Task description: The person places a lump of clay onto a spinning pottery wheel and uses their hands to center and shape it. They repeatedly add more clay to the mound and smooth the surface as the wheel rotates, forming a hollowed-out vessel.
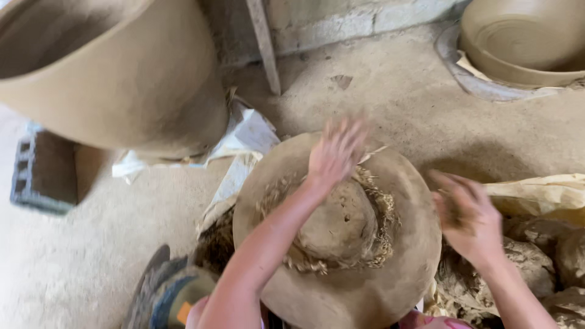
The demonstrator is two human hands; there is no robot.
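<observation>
A round clay-coated disc (402,256) lies in front of me, with a lump of clay (338,222) at its middle ringed by dry straw-like bits (384,213). My left hand (336,151) hovers blurred over the far side of the lump, fingers spread, holding nothing I can make out. My right hand (466,216) is at the disc's right edge, fingers curled and smeared with clay; whether it holds anything is unclear.
A large unfired clay pot (122,79) stands at the upper left on white sheeting (247,134). A wide clay bowl (524,39) sits at the top right. Clay lumps (548,256) under yellowish plastic (542,192) lie right. A grey block (42,173) is at left.
</observation>
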